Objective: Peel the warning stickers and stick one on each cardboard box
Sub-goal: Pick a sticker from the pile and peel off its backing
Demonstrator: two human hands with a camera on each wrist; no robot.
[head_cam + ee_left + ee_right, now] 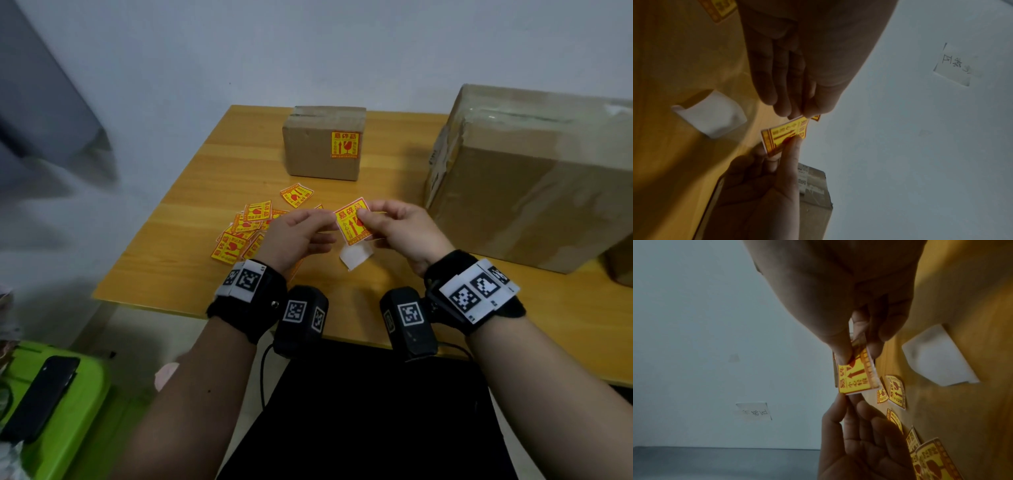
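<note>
— Where is the sticker (352,222)?
— Pinched by the left hand (294,236) and right hand (404,233), just above the wooden table (178,253) (a white backing slip (356,257) lies beneath).
— And farther off?
— A small box (315,154), then the pale wall (308,51).

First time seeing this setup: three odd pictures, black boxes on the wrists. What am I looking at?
No machine: a person works with two bare hands, a black camera strapped to each wrist. The wide picture comes from a head camera; the two dark ones look along each hand. On the wooden table lie a pile of yellow warning stickers, a curled white paper, a small brown cardboard box already labelled, and a large brown cardboard box. The right grip pinches one yellow warning sticker; the left grip pinches its edge.
</note>
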